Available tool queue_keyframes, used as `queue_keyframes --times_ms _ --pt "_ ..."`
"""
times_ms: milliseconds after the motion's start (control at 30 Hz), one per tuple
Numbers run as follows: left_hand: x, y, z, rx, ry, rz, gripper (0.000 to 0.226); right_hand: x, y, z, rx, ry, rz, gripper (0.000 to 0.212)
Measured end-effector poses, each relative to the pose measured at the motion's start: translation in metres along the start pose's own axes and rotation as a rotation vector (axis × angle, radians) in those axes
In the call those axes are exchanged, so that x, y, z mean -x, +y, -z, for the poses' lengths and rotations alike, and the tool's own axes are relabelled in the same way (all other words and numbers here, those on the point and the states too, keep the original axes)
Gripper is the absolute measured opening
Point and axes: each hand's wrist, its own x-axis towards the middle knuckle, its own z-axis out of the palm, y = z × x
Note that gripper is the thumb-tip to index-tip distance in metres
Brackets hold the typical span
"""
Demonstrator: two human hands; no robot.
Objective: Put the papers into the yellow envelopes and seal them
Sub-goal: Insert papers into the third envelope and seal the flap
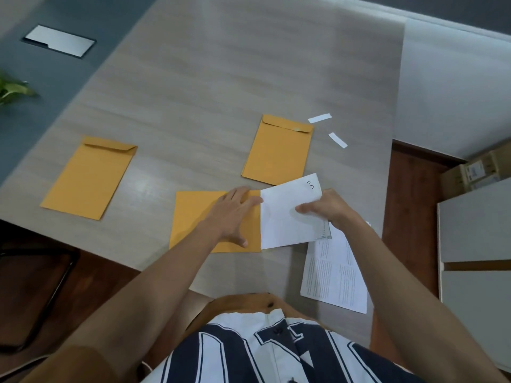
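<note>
A yellow envelope (193,217) lies sideways near the table's front edge, its mouth facing right. My left hand (235,211) lies flat on it, fingers at the mouth. My right hand (329,210) grips a folded white paper (284,219) whose left edge sits at the envelope's mouth. Two more yellow envelopes lie flat with flaps folded: one at the left (91,176), one behind the paper (279,150). A printed sheet (334,275) lies at the front right, partly under my right wrist.
Two small white paper strips (319,118) (338,140) lie past the far envelope. The table's right edge (387,189) runs close to my right hand. Cardboard boxes (481,170) and white panels (475,233) stand on the floor to the right.
</note>
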Motion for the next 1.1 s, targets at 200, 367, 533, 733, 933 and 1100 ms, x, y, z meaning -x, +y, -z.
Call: queue_keyframes --times_ms 200,367,533,733,933,1100 --pt "0.000 -0.007 -0.006 -0.087 -0.006 -0.016 0.159 0.009 0.023 -0.012 -0.059 0.122 0.005 0.031" --pt "0.001 -0.002 -0.011 -0.121 -0.027 -0.081 0.165 0.008 0.051 -0.017 -0.071 0.193 -0.036 0.022" --pt "-0.001 -0.001 -0.009 -0.124 -0.038 -0.098 0.161 0.007 0.054 -0.023 -0.147 0.211 -0.040 0.025" --pt "-0.001 0.002 -0.004 -0.083 -0.007 -0.120 0.156 0.005 0.049 -0.039 -0.150 0.195 -0.037 0.027" --pt "-0.002 0.015 -0.009 -0.021 0.035 -0.130 0.154 0.007 0.034 -0.070 -0.060 0.180 0.031 0.028" --pt "-0.002 0.007 -0.014 -0.060 -0.032 -0.092 0.160 0.006 0.032 -0.068 -0.019 0.213 0.034 0.026"
